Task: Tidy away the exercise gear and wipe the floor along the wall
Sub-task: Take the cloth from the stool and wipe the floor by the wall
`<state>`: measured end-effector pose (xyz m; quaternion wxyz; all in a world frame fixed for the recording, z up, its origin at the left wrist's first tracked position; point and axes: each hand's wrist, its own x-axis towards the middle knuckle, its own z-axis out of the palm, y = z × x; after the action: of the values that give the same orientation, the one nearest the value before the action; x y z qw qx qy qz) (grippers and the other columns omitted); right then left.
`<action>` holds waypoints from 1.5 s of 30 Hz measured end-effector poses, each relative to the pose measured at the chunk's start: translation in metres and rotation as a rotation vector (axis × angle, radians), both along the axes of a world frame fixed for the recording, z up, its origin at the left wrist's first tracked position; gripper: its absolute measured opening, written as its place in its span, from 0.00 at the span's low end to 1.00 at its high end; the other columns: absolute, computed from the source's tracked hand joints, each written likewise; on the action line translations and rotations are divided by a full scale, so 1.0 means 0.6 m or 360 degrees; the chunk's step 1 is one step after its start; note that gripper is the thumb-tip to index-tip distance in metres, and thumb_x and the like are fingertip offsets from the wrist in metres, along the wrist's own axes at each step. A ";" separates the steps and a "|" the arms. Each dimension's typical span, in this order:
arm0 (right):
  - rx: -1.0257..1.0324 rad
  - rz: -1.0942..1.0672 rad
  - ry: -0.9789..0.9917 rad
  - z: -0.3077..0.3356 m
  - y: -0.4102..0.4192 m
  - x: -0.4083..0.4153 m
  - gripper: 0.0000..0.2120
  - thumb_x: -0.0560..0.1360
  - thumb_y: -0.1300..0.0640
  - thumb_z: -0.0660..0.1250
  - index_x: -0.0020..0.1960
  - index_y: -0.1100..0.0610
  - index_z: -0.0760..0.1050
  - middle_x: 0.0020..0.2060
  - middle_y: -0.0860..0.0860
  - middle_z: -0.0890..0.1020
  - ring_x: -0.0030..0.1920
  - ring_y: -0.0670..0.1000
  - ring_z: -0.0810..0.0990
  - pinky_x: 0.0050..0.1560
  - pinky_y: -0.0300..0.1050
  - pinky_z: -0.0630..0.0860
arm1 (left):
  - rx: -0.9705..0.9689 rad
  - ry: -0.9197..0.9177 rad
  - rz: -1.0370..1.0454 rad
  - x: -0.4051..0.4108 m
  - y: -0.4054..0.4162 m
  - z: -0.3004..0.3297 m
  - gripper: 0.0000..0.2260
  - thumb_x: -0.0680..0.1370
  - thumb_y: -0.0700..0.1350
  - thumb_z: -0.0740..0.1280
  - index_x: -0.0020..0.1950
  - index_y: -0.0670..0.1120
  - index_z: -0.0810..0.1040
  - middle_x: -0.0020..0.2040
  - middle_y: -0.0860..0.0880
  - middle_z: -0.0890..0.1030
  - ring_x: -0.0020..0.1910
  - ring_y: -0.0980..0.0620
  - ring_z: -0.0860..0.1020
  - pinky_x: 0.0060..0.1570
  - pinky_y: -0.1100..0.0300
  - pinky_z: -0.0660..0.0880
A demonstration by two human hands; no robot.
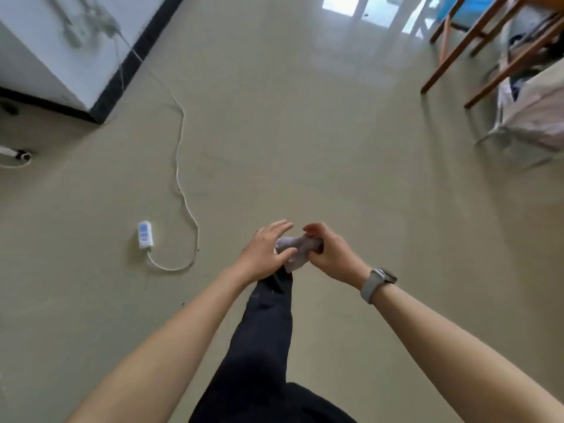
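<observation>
A small crumpled pale grey cloth [295, 251] is bunched between both hands, held above the beige floor [305, 148]. My right hand [331, 254], with a grey watch on its wrist, is closed around the cloth's right end. On the cloth's left side my left hand [265, 251] presses its thumb and palm against it, with the fingers stretched out over the top. My dark trouser leg [265, 325] stands right below the hands. No exercise gear can be made out.
A white power strip [144, 235] lies on the floor to the left, its white cord [180, 166] snaking back to the white wall with black skirting [122, 71]. Wooden furniture legs [476, 44] and a pale fabric-covered piece [534, 114] stand at the right.
</observation>
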<state>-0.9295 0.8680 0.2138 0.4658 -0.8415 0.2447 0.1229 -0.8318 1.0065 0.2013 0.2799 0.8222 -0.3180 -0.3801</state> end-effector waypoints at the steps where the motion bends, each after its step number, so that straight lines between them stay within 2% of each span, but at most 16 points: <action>1: 0.0000 -0.0060 -0.0035 0.001 -0.040 0.027 0.18 0.73 0.66 0.62 0.62 0.61 0.68 0.54 0.53 0.76 0.50 0.48 0.75 0.47 0.33 0.69 | -0.0012 0.0038 -0.0026 0.032 -0.046 -0.004 0.21 0.76 0.47 0.66 0.69 0.46 0.69 0.69 0.48 0.70 0.68 0.49 0.68 0.67 0.57 0.64; 4: -0.0003 -0.0279 -0.0073 0.014 -0.167 0.118 0.14 0.73 0.67 0.63 0.58 0.62 0.70 0.47 0.50 0.76 0.43 0.47 0.74 0.39 0.25 0.69 | -0.0088 0.0272 0.0022 0.134 -0.184 -0.001 0.12 0.75 0.44 0.67 0.58 0.42 0.78 0.57 0.44 0.80 0.57 0.46 0.77 0.58 0.54 0.73; 8: 0.0039 -0.0522 -0.0116 0.052 -0.321 0.238 0.14 0.71 0.68 0.64 0.55 0.61 0.72 0.41 0.48 0.75 0.43 0.49 0.75 0.38 0.24 0.70 | -0.0137 0.0394 -0.0082 0.279 -0.355 0.040 0.09 0.76 0.41 0.67 0.52 0.37 0.79 0.48 0.43 0.77 0.49 0.44 0.79 0.55 0.50 0.76; 10: 0.0133 -0.0725 -0.0190 0.095 -0.394 0.296 0.15 0.70 0.68 0.67 0.56 0.60 0.72 0.44 0.51 0.77 0.45 0.50 0.76 0.41 0.27 0.73 | -0.0150 0.0414 -0.0077 0.346 -0.435 0.084 0.06 0.77 0.39 0.64 0.50 0.38 0.76 0.45 0.43 0.76 0.45 0.46 0.78 0.50 0.55 0.76; 13: 0.0392 -0.1003 -0.0269 0.120 -0.495 0.374 0.18 0.72 0.62 0.69 0.60 0.57 0.70 0.50 0.54 0.77 0.49 0.51 0.77 0.48 0.38 0.75 | -0.0212 0.0357 -0.0005 0.432 -0.539 0.125 0.04 0.79 0.41 0.60 0.46 0.42 0.72 0.39 0.46 0.76 0.35 0.52 0.74 0.32 0.72 0.70; 16: 0.0679 -0.1090 -0.0229 0.120 -0.599 0.464 0.21 0.74 0.59 0.67 0.66 0.58 0.67 0.54 0.56 0.78 0.53 0.53 0.78 0.52 0.44 0.74 | -0.0310 0.0359 0.0193 0.527 -0.637 0.146 0.04 0.79 0.42 0.60 0.47 0.42 0.72 0.35 0.50 0.75 0.32 0.56 0.73 0.27 0.73 0.68; 19: 0.0876 -0.1056 -0.0235 0.117 -0.711 0.580 0.15 0.76 0.60 0.64 0.63 0.61 0.70 0.50 0.57 0.79 0.50 0.53 0.78 0.47 0.41 0.76 | -0.0380 0.0310 0.0365 0.636 -0.738 0.157 0.05 0.79 0.44 0.61 0.48 0.43 0.73 0.38 0.48 0.78 0.32 0.54 0.75 0.29 0.70 0.70; 21: 0.0956 -0.0994 -0.0229 0.119 -0.787 0.664 0.06 0.77 0.61 0.62 0.52 0.60 0.76 0.43 0.54 0.80 0.44 0.50 0.78 0.41 0.38 0.77 | -0.0380 0.0253 0.0447 0.712 -0.808 0.159 0.06 0.78 0.46 0.64 0.49 0.43 0.74 0.41 0.46 0.79 0.37 0.51 0.77 0.34 0.66 0.72; 23: 0.0977 -0.0956 -0.0202 0.134 -0.867 0.754 0.06 0.77 0.60 0.62 0.45 0.60 0.76 0.38 0.54 0.78 0.40 0.49 0.77 0.39 0.39 0.77 | -0.0347 0.0298 0.0445 0.790 -0.882 0.173 0.10 0.75 0.47 0.67 0.53 0.43 0.76 0.45 0.46 0.79 0.43 0.50 0.78 0.41 0.62 0.74; 26: 0.0871 -0.0897 -0.0155 0.161 -0.969 0.889 0.06 0.77 0.57 0.63 0.49 0.59 0.76 0.39 0.53 0.78 0.41 0.49 0.76 0.41 0.44 0.76 | -0.0237 0.0255 0.0406 0.895 -0.973 0.201 0.13 0.73 0.45 0.69 0.57 0.44 0.77 0.48 0.44 0.81 0.47 0.49 0.79 0.47 0.56 0.77; 30: 0.1008 -0.0846 -0.0169 0.181 -1.052 1.072 0.06 0.78 0.57 0.62 0.45 0.56 0.76 0.39 0.52 0.79 0.38 0.49 0.78 0.33 0.39 0.77 | -0.0267 -0.0064 0.0712 1.034 -1.037 0.217 0.07 0.74 0.45 0.68 0.50 0.44 0.80 0.42 0.47 0.82 0.40 0.51 0.77 0.38 0.64 0.72; 33: 0.1379 -0.0806 -0.0143 0.170 -1.091 1.209 0.07 0.78 0.58 0.60 0.51 0.59 0.75 0.42 0.54 0.79 0.41 0.51 0.79 0.41 0.42 0.77 | -0.0310 -0.0125 0.1076 1.145 -1.066 0.204 0.06 0.74 0.44 0.68 0.49 0.43 0.79 0.39 0.50 0.78 0.38 0.51 0.76 0.34 0.66 0.70; 35: 0.1488 -0.0754 -0.0045 0.159 -1.112 1.305 0.11 0.78 0.59 0.61 0.59 0.61 0.71 0.48 0.56 0.77 0.43 0.54 0.79 0.47 0.45 0.76 | -0.0381 -0.0082 0.1274 1.227 -1.088 0.195 0.06 0.74 0.42 0.68 0.49 0.42 0.78 0.38 0.51 0.77 0.39 0.51 0.76 0.37 0.65 0.73; 38: 0.1538 -0.0633 0.0130 0.146 -1.135 1.458 0.06 0.76 0.60 0.63 0.48 0.62 0.75 0.39 0.55 0.77 0.38 0.52 0.76 0.44 0.42 0.73 | -0.0447 -0.0060 0.1469 1.367 -1.120 0.176 0.06 0.74 0.42 0.69 0.48 0.42 0.79 0.39 0.49 0.79 0.39 0.49 0.77 0.37 0.65 0.74; 41: 0.1365 -0.0569 0.0262 0.138 -1.162 1.623 0.06 0.75 0.60 0.65 0.39 0.58 0.74 0.33 0.53 0.74 0.34 0.48 0.73 0.39 0.39 0.69 | -0.0355 -0.0148 0.1430 1.515 -1.149 0.158 0.05 0.73 0.43 0.69 0.48 0.43 0.78 0.41 0.49 0.79 0.40 0.50 0.77 0.35 0.69 0.72; 45: 0.1314 -0.0328 0.0223 0.149 -1.203 1.822 0.07 0.75 0.51 0.66 0.49 0.54 0.74 0.42 0.50 0.78 0.46 0.50 0.78 0.49 0.47 0.70 | -0.0138 -0.0469 0.1309 1.693 -1.195 0.167 0.09 0.74 0.47 0.68 0.50 0.44 0.77 0.48 0.46 0.78 0.46 0.46 0.77 0.44 0.56 0.73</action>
<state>0.1635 0.1460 0.3031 0.7556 -0.5452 0.2886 0.2201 0.1843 0.2895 0.3015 0.3939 0.9133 -0.0164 -0.1021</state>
